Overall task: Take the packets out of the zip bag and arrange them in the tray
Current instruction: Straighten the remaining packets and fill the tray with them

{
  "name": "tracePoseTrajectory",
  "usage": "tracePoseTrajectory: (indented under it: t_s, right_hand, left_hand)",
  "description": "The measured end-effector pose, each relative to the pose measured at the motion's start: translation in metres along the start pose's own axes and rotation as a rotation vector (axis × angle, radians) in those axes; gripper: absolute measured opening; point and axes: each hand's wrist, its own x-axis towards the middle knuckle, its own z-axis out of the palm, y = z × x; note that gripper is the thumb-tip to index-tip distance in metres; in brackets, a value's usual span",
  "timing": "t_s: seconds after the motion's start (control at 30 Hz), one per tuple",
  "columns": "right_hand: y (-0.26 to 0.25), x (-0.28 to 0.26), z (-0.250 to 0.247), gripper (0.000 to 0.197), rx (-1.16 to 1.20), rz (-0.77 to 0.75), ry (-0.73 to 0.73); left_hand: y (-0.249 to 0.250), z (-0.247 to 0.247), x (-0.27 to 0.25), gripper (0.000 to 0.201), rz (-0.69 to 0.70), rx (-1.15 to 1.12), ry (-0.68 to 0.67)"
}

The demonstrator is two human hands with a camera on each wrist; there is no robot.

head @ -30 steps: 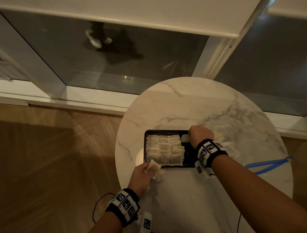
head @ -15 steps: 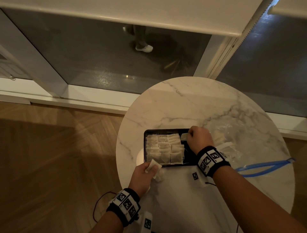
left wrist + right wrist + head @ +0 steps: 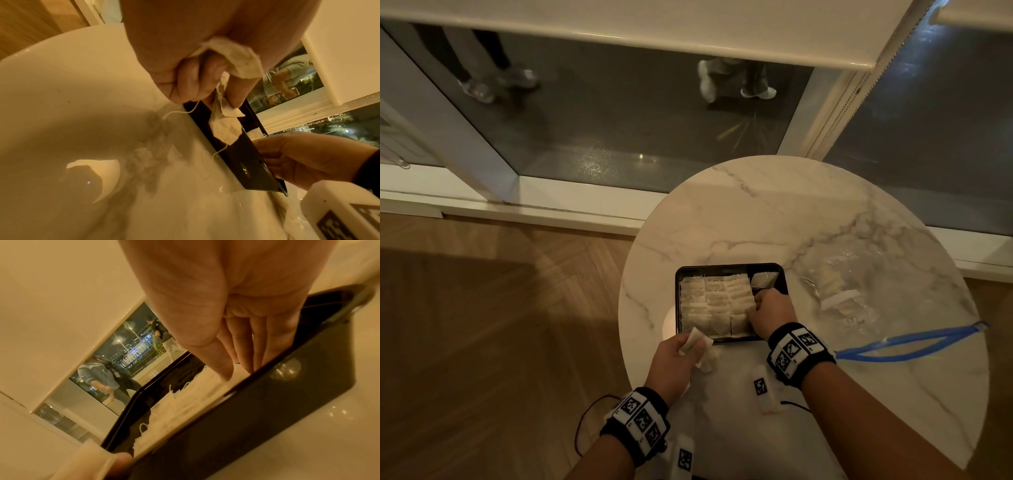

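Observation:
A black tray (image 3: 678, 301) on the round marble table holds rows of white packets (image 3: 714, 301) with strings. One packet (image 3: 758, 279) lies alone in the tray's far right corner. My right hand (image 3: 765, 308) reaches into the tray's right side. Its straight fingers (image 3: 246, 363) touch the packets (image 3: 185, 402) there. My left hand (image 3: 681, 353) hovers at the tray's near left corner and grips a few crumpled packets (image 3: 236, 61); one packet (image 3: 224, 128) dangles below. The clear zip bag (image 3: 859, 294) with a blue zip (image 3: 911, 342) lies right of the tray, more packets inside.
The table's edge (image 3: 630, 342) runs just left of my left hand, with wooden floor (image 3: 500, 342) beyond. A glass wall (image 3: 654, 120) stands behind the table, and people's feet show through it. Bare marble lies beyond the tray and near me.
My right hand has moved from the tray's far right corner toward me along the right column, leaving one packet in that corner. My left hand has kept its packets in place.

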Motion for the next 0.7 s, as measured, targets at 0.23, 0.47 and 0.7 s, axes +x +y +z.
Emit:
tracePoseTrajectory:
  t_s: [0.23,0.47,0.7]
  right_hand:
    - [-0.001,-0.007,0.000,0.014,0.018,-0.024,0.022]
    - [0.000,-0.006,-0.010,0.033,-0.157,-0.150,0.241]
    - [-0.001,0.004,-0.035,0.039,-0.379,-0.216,0.174]
  left_hand:
    - [-0.002,-0.001,0.003,0.017,-0.001,0.029,0.005]
    - [-0.007,-0.005,0.007,0.015,-0.011,0.024,0.011]
    - [-0.013,-0.008,0.012,0.015,0.020,0.072,0.018]
